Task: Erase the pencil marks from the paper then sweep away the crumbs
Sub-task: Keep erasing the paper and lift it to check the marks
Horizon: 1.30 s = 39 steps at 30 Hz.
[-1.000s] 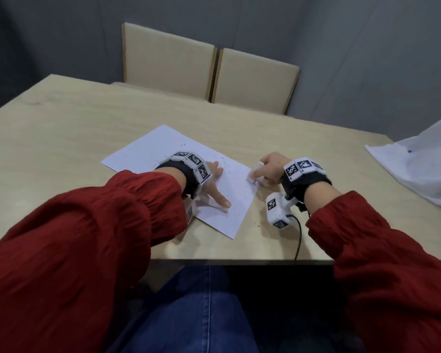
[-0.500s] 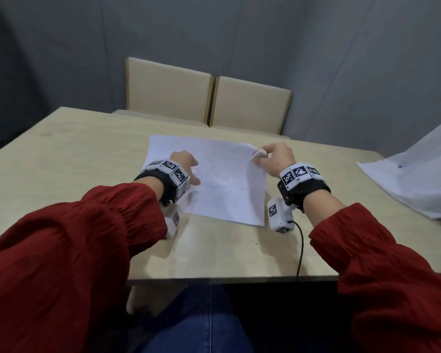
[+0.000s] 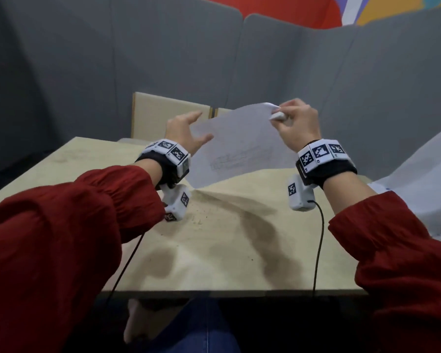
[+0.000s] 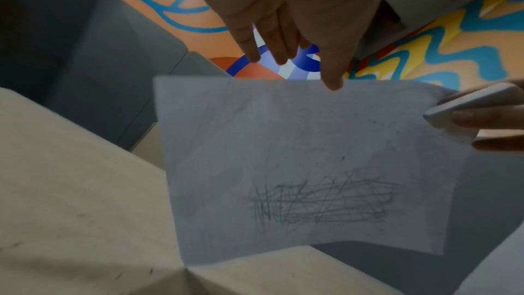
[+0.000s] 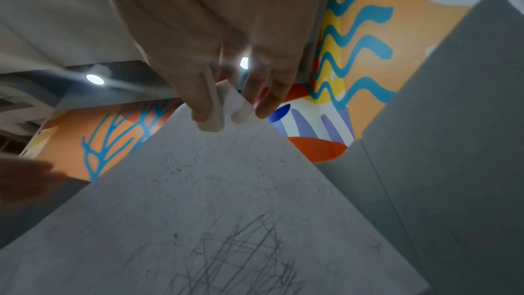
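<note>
The white paper (image 3: 239, 143) hangs tilted in the air above the table (image 3: 227, 250), with a pencil scribble (image 4: 320, 201) on its lower part. My right hand (image 3: 293, 123) pinches the paper's upper right corner and also holds the white eraser (image 3: 278, 115), seen in the right wrist view as the eraser (image 5: 212, 118) against the corner. My left hand (image 3: 186, 128) is at the paper's left edge with its fingers spread. Its thumb (image 4: 331, 80) touches the edge, its other fingers stand off the sheet. Dark eraser crumbs (image 3: 199, 221) lie on the table below.
Two beige chairs (image 3: 168, 113) stand behind the table against grey partitions. A white sheet (image 3: 423, 179) lies at the table's right side. Cables (image 3: 318, 240) run from both wrist cameras over the near table edge.
The paper went from flat on the table to lifted upright in the air. Both hands rose with it, and my left hand went from pressing it flat to spread fingers at its edge.
</note>
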{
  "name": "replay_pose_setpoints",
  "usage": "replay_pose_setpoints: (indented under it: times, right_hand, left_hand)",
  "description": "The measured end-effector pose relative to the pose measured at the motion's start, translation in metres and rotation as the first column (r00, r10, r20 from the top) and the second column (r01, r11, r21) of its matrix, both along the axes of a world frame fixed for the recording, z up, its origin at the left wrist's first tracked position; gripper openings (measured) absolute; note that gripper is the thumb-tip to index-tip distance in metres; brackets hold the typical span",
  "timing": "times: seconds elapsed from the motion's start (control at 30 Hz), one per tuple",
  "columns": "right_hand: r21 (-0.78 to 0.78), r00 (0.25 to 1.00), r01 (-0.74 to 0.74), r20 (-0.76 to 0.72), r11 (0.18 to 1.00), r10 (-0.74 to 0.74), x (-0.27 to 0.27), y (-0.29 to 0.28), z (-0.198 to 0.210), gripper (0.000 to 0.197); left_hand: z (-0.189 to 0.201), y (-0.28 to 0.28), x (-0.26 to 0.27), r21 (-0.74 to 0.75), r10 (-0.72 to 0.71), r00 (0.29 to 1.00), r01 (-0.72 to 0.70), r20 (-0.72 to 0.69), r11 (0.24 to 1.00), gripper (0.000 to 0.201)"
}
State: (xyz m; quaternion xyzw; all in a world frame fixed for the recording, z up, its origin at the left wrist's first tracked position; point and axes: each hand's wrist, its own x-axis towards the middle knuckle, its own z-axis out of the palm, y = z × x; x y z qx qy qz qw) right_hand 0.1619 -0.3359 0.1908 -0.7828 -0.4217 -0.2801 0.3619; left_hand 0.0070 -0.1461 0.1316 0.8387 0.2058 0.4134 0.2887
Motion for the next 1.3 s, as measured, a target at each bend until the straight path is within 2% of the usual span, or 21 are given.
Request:
replay_pose_setpoints:
  times: [0.1, 0.2, 0.27, 0.37, 0.43, 0.57, 0.7, 0.8, 0.9, 0.97, 1.1, 1.2, 1.3]
  right_hand:
    - [-0.007, 0.997, -0.036, 0.061, 0.999, 0.037, -0.007, -0.002, 0.010, 0.012]
    - [-0.027, 0.991, -0.092, 0.093, 0.995, 0.094, -0.015, -0.002, 0.018, 0.013]
    - [-0.035, 0.985, -0.141, 0.100, 0.989, 0.144, -0.021, -0.002, 0.024, 0.014]
    - [-0.061, 0.982, -0.176, 0.058, 0.982, 0.180, -0.027, -0.001, 0.032, 0.016]
    - [-0.007, 0.984, -0.179, 0.008, 0.984, 0.179, -0.026, -0.003, 0.036, 0.017]
    - [0.238, 0.983, -0.095, -0.128, 0.967, 0.128, -0.019, -0.015, 0.036, 0.015]
    - [0.291, 0.937, -0.061, -0.314, 0.955, 0.155, -0.001, -0.020, 0.015, 0.022]
    - [0.365, 0.826, -0.117, -0.481, 0.924, 0.295, 0.005, -0.020, -0.008, 0.027]
    - [0.388, 0.697, -0.172, -0.602, 0.905, 0.391, 0.000, -0.019, -0.025, 0.015]
    - [0.393, 0.649, -0.189, -0.638, 0.900, 0.414, -0.005, -0.017, -0.031, 0.011]
    - [0.381, 0.656, -0.211, -0.628, 0.900, 0.419, -0.008, -0.017, -0.029, 0.026]
    - [0.373, 0.644, -0.232, -0.633, 0.898, 0.429, -0.009, -0.020, -0.028, 0.029]
    - [0.357, 0.642, -0.223, -0.646, 0.907, 0.412, -0.009, -0.023, -0.028, 0.014]
  left_hand:
    - [0.019, -0.009, -0.003, 0.071, -0.053, 0.998, 0.054, -0.022, 0.996, 0.086]
    - [0.023, -0.018, -0.001, 0.026, -0.076, 0.991, 0.080, -0.108, 0.996, 0.097]
    - [0.022, -0.025, 0.002, -0.031, -0.084, 0.990, 0.081, -0.114, 0.996, 0.080]
    - [0.021, -0.031, 0.007, -0.076, -0.055, 0.993, 0.047, -0.102, 0.996, 0.026]
    - [0.022, -0.030, 0.012, -0.108, -0.041, 0.998, 0.035, -0.053, 0.993, 0.015]
    - [0.027, -0.021, 0.015, -0.265, 0.009, 0.995, 0.017, 0.096, 0.964, 0.018]
    - [0.037, -0.010, 0.016, -0.432, 0.015, 0.967, 0.100, 0.256, 0.896, 0.021]
    - [0.040, -0.013, 0.014, -0.488, -0.014, 0.925, 0.212, 0.379, 0.846, 0.023]
    - [0.037, -0.014, 0.010, -0.530, -0.053, 0.889, 0.318, 0.455, 0.786, 0.016]
    - [0.032, -0.011, 0.009, -0.554, -0.067, 0.883, 0.349, 0.464, 0.756, 0.019]
    - [0.036, -0.013, -0.003, -0.583, -0.075, 0.875, 0.381, 0.479, 0.718, 0.027]
    - [0.042, -0.015, -0.009, -0.567, -0.069, 0.872, 0.373, 0.485, 0.734, 0.046]
    - [0.047, -0.018, -0.009, -0.547, -0.060, 0.885, 0.337, 0.462, 0.766, 0.039]
